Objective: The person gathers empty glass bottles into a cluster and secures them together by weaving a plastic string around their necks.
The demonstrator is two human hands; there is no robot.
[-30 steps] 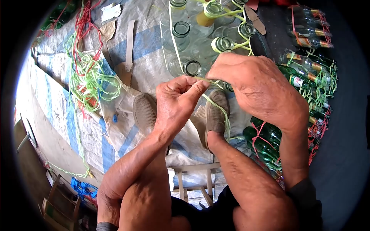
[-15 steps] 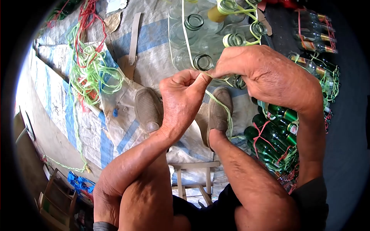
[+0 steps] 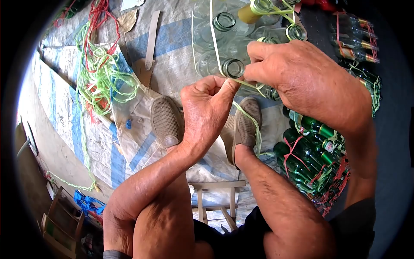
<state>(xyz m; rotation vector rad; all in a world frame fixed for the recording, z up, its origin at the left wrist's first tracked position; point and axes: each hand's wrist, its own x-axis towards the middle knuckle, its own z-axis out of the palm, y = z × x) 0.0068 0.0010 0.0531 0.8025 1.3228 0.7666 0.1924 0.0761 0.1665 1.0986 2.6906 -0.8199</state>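
My left hand (image 3: 208, 108) is closed, its thumb and forefinger pinching pale green plastic twine (image 3: 249, 114). The loose tail hangs from that pinch over my right shoe. My right hand (image 3: 297, 80) is just to the right, its bent fingers closed at the twine; its fingertips are partly hidden. Just beyond my hands stands a bundle of clear glass bottles (image 3: 206, 36), seen from above with open mouths. A whitish strand (image 3: 213, 36) runs over the bundle to my left fingertips. Yellow-green twine (image 3: 282, 13) loops around several bottle necks at the right.
Tied green bottles (image 3: 302, 162) lie to the right, with more bundled bottles (image 3: 353, 36) farther back. Tangled green and red twine (image 3: 103, 77) lies at the left on the blue-and-white sheet (image 3: 172, 39). A wooden stool (image 3: 217, 185) stands between my legs.
My right hand has moved slightly to the right and away from my left fingertips. My left hand keeps its pinch. The bottles appear shifted slightly right in view.
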